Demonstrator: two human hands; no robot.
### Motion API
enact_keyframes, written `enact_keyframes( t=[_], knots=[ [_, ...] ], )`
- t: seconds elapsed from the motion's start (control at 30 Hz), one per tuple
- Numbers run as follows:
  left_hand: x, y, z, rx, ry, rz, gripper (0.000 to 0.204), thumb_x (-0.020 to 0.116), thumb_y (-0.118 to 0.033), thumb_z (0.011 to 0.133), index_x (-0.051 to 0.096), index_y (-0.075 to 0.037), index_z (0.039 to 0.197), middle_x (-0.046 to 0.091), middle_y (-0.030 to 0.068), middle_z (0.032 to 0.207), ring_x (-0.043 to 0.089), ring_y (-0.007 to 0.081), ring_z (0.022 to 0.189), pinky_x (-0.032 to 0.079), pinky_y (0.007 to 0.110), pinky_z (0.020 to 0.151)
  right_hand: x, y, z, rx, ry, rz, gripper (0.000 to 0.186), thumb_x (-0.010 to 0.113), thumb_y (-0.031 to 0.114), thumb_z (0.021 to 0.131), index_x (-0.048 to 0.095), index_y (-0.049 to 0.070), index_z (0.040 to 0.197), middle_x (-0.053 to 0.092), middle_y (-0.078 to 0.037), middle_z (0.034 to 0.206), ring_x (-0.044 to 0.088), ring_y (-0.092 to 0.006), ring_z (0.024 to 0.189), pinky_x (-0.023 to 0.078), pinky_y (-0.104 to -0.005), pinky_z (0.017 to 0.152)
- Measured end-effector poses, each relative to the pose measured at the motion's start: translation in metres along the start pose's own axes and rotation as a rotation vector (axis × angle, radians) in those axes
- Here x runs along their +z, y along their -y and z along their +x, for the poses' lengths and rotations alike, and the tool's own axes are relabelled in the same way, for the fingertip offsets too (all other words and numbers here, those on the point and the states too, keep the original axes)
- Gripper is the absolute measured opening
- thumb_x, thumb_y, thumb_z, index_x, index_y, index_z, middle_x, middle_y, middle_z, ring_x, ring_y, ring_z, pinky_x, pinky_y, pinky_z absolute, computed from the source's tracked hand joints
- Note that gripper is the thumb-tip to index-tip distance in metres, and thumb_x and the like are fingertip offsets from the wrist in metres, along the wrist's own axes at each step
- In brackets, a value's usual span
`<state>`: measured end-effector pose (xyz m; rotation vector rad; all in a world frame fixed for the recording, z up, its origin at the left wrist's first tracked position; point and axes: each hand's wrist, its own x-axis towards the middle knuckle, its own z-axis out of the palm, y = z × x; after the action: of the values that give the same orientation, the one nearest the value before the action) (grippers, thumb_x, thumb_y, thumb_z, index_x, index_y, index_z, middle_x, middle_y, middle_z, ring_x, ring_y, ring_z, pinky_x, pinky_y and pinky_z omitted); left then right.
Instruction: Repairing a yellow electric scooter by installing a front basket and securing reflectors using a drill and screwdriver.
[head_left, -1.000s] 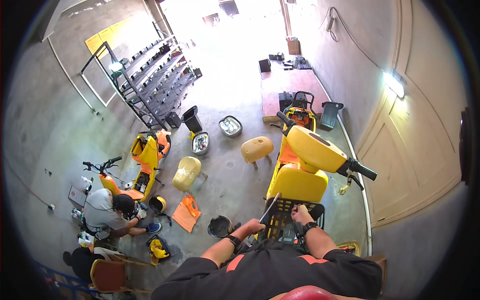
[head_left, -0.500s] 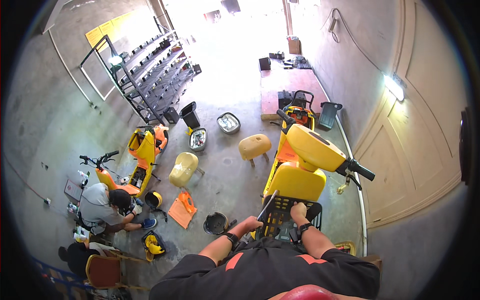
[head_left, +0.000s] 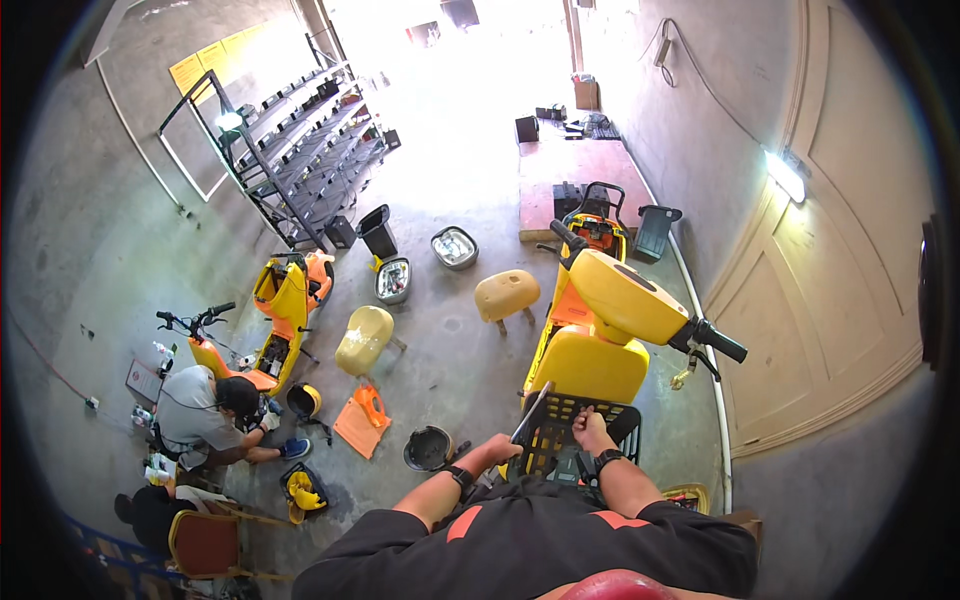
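My left hand [head_left: 498, 449] is closed around a long thin metal tool [head_left: 531, 414], whose exact kind is too small to tell. The tool slants up and away across the left side of a black slotted basket [head_left: 557, 432]. Over the right part of that basket is my right hand [head_left: 592, 428], its fingers drawn together; whatever they pinch, if anything, is hidden. The basket is at the front of a yellow electric scooter [head_left: 590, 368], just below its handlebar cover [head_left: 625, 295].
Two seats [head_left: 507, 295] [head_left: 365, 340], an orange panel [head_left: 362, 425] and an upturned black helmet [head_left: 430, 448] lie on the floor to the left. Farther left, a crouching person [head_left: 200, 410] works by another scooter [head_left: 282, 310]. A wall with a door [head_left: 820, 300] bounds the right.
My right hand has shifted slightly left and its wrist has turned a little over the basket. The left hand keeps its hold on the tool. The whole view has moved slightly.
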<state>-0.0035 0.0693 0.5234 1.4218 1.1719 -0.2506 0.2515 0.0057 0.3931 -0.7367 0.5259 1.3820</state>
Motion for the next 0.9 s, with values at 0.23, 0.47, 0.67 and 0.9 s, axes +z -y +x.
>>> enact_keyframes(
  t=[0.23,0.47,0.67,0.9],
  knots=[
    [0.002,0.006,0.005,0.025,-0.011,-0.015,0.022,0.06,-0.024,0.073,0.057,-0.003,0.066,0.045,0.0025,0.054,0.039,0.0122,0.043,0.03,0.028,0.04,0.027,0.004,-0.029,-0.305,-0.305,-0.935,0.032,0.049,0.032,0.092,0.058,0.005,0.079,0.059,-0.006,0.065,0.057,-0.0214,0.058,0.044,-0.0328,0.048],
    [0.001,0.003,0.002,0.016,-0.012,-0.031,0.021,0.061,-0.023,0.071,0.059,-0.002,0.066,0.048,0.0029,0.055,0.042,0.0129,0.044,0.032,0.028,0.042,0.064,0.008,-0.086,-0.675,-0.424,-2.011,0.042,0.046,0.034,0.091,0.065,-0.003,0.085,0.063,-0.026,0.089,0.061,-0.0406,0.088,0.048,-0.0451,0.077],
    [0.001,0.0,0.0,-0.002,-0.013,-0.047,0.02,0.061,-0.022,0.07,0.06,-0.003,0.065,0.049,0.003,0.054,0.043,0.0132,0.044,0.033,0.028,0.042,0.043,0.004,-0.053,-0.716,-0.5,-1.767,0.041,0.046,0.028,0.092,0.064,-0.005,0.076,0.064,-0.025,0.08,0.064,-0.034,0.078,0.05,-0.043,0.07],
    [0.002,0.001,0.0,0.0,-0.009,-0.054,0.021,0.061,-0.022,0.07,0.059,-0.002,0.064,0.048,0.003,0.053,0.042,0.0133,0.043,0.032,0.029,0.041,0.008,-0.006,-0.023,-0.328,-0.083,-0.495,0.032,0.05,0.029,0.093,0.055,0.004,0.074,0.05,-0.002,0.058,0.048,-0.0141,0.051,0.038,-0.0287,0.044]
  ],
)
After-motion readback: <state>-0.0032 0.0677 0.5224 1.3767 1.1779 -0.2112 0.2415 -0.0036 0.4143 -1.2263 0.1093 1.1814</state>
